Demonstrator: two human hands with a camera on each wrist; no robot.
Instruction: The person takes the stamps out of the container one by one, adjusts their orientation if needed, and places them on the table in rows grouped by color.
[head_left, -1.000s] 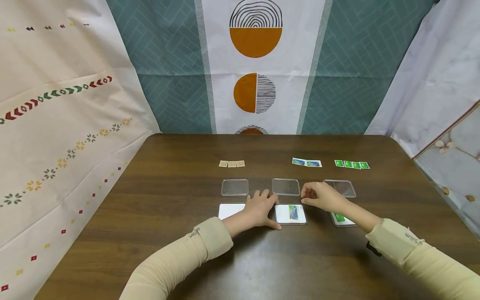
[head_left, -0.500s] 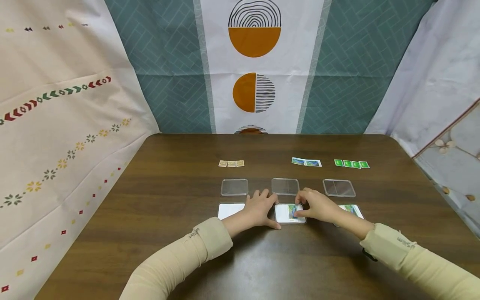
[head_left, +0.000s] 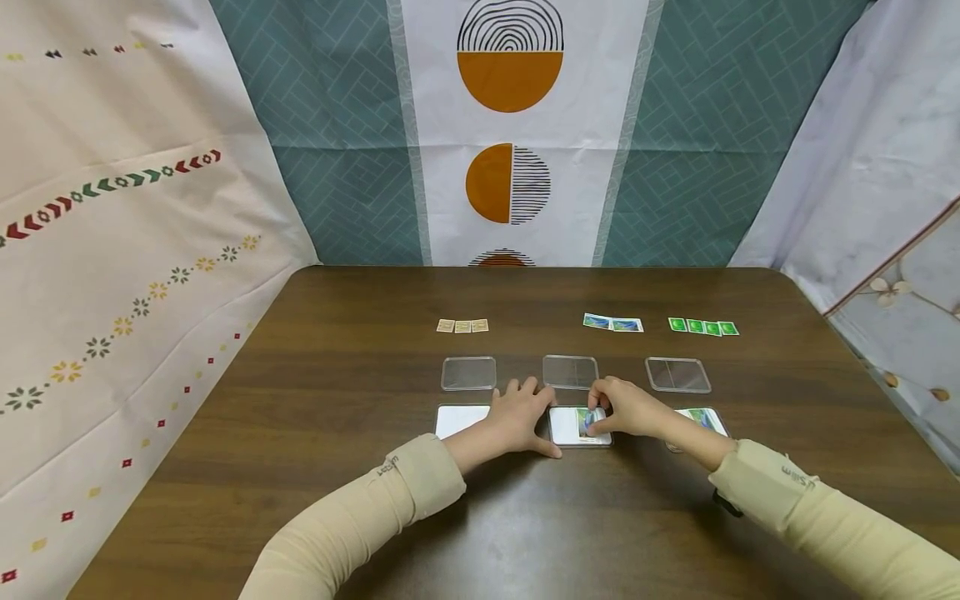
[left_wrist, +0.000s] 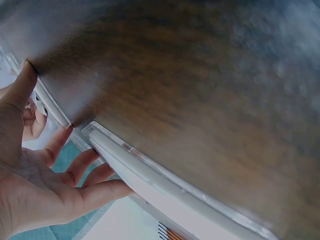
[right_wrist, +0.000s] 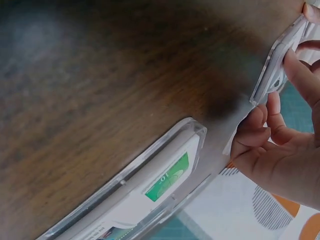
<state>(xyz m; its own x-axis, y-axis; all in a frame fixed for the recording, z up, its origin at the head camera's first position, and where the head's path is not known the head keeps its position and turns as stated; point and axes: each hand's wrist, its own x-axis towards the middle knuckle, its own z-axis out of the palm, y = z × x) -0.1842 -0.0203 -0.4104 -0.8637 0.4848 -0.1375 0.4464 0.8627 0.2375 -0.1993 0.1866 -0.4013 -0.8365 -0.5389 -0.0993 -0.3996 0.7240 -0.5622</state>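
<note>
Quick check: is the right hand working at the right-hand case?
No, the head view shows the right hand at the stamp in the middle case, left of the right-hand case.

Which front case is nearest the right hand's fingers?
The middle case, with the right hand at its stamp; the left case and right case lie farther off.

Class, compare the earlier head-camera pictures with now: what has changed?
The right hand has moved left; its fingers are now over the stamp in the middle front case. Whether they pinch it is unclear. The left hand and the green stamps stayed put.
</note>
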